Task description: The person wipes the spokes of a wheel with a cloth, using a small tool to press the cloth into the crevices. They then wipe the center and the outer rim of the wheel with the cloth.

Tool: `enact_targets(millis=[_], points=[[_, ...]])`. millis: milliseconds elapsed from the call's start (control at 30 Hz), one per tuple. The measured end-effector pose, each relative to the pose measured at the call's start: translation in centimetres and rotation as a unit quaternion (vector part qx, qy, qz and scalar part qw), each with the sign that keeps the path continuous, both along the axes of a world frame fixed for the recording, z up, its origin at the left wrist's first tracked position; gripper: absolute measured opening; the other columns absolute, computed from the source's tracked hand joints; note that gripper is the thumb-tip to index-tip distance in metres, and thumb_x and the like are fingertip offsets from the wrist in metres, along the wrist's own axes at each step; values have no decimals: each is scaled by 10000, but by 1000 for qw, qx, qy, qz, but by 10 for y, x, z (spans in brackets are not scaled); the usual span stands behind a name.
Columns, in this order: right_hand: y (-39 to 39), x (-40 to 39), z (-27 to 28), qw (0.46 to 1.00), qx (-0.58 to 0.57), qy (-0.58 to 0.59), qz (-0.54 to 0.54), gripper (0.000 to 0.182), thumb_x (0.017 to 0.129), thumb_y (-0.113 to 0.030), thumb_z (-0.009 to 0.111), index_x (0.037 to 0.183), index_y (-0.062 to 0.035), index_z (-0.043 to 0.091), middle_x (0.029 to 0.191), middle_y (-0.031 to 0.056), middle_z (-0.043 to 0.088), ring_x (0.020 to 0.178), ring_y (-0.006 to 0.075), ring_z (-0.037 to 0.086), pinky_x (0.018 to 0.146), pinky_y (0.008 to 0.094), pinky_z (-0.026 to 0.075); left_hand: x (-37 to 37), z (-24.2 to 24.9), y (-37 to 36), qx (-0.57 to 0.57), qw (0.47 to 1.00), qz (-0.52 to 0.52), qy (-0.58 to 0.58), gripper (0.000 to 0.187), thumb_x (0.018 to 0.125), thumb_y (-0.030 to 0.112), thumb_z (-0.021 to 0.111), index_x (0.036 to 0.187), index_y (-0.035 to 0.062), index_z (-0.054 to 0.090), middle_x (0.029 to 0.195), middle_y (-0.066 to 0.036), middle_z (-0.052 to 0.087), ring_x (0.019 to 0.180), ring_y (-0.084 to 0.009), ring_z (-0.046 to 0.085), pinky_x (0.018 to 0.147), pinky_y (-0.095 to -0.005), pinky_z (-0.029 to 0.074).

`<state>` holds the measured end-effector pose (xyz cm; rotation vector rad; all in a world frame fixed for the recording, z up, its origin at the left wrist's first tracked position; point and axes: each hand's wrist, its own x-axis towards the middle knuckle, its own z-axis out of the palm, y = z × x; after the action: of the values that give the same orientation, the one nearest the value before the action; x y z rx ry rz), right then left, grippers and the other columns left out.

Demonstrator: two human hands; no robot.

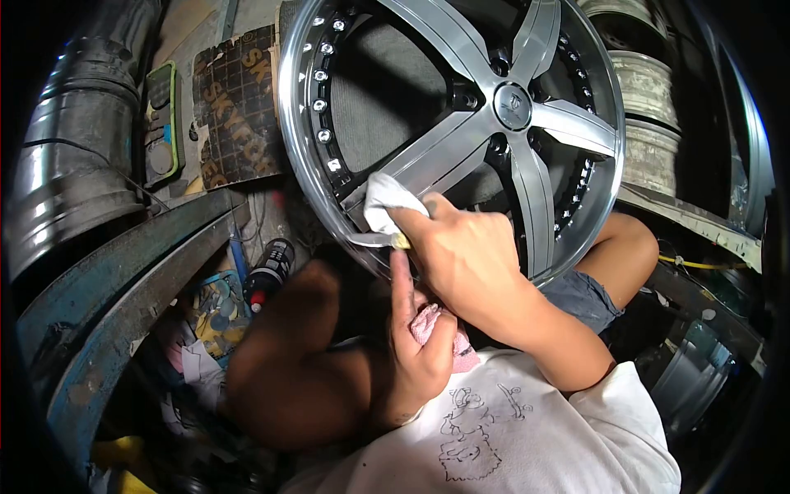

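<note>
A five-spoke alloy wheel (527, 160) with polished lip and dark brushed spokes stands in front of me, leaning over my lap. My right hand (471, 247) is closed on a bunched white cloth (387, 200), pressed at the lower-left lip and spoke end. Just under that cloth, a thin curved blade (369, 240) with a yellow end (401, 241) points left along the lip. My left hand (424, 346) wraps its fingers round a pink cloth (428, 326). Its index finger stretches up, the tip right below the yellow end.
Left of the wheel lie a printed brown board (239, 111) and a green-edged tray (163, 123). Other wheel rims (646, 107) are stacked at right. Blue metal beams (136, 272) run along the left. A dark bottle with a red cap (269, 272) lies beside my knee.
</note>
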<state>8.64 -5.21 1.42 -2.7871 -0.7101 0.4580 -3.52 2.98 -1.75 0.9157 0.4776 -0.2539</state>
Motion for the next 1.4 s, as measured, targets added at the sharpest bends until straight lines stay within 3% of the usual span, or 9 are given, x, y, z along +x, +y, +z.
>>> enact_targets(millis=[167,300,333,433,667,767,1100,1233,1400], points=[[7,2,2,1000,11,5,-8,248,862,-189,684,1091,-93,689,862,148,669,613,302,712,493,411,529,-2,0,-1,-23,999,28,6,953,873,-88,451,1682,47,-36,1029,-197,677,711,-173,647,652,-298,541],[-3,-5,2,999,7,42,-21,323,829,-206,713,1132,-95,694,866,152,664,616,310,714,495,423,525,2,-1,4,-14,1000,-1,4,953,872,-79,457,1677,34,-39,1046,-196,672,725,-174,650,654,-293,535],[0,-2,4,998,4,57,-32,381,837,-198,728,1214,-139,720,904,128,673,629,338,694,527,432,526,5,1,10,-15,1000,0,1,956,870,-79,458,1677,35,-41,1055,-197,666,730,-174,649,657,-293,535],[2,0,-2,999,7,39,-26,389,833,-204,733,1217,-140,721,935,132,687,624,335,691,526,427,526,19,11,24,-23,999,7,-25,965,865,-77,462,1676,38,-49,1083,-199,647,744,-176,649,665,-294,536],[6,1,-3,999,6,32,-23,380,827,-194,740,1200,-124,730,942,128,695,614,324,690,521,422,524,34,20,37,-31,998,20,-52,988,853,-74,470,1675,46,-66,1147,-203,602,776,-181,647,683,-296,537],[-4,-7,-2,999,13,25,-32,349,828,-234,731,1163,-136,709,855,114,644,583,275,697,470,397,509,36,20,44,-29,997,27,-60,998,848,-73,473,1674,49,-73,1175,-205,582,790,-183,646,691,-297,537],[2,3,-3,1000,7,-8,-13,372,807,-243,747,1163,-142,713,852,88,626,572,261,684,494,390,523,44,27,55,-30,996,46,-71,1031,832,-68,485,1673,59,-98,1266,-212,518,837,-190,644,718,-300,539],[-8,-8,4,998,-12,56,-13,339,838,-238,718,1162,-139,714,861,89,629,615,240,700,495,373,516,45,28,54,-28,996,52,-69,1045,825,-66,490,1672,64,-108,1303,-215,492,855,-193,643,728,-301,539],[2,-1,2,1000,3,17,17,291,860,-259,719,1124,-136,704,834,78,609,551,236,674,491,365,529,43,32,40,-32,996,63,-62,1061,817,-64,495,1671,69,-120,1348,-218,460,878,-196,642,741,-302,540]])
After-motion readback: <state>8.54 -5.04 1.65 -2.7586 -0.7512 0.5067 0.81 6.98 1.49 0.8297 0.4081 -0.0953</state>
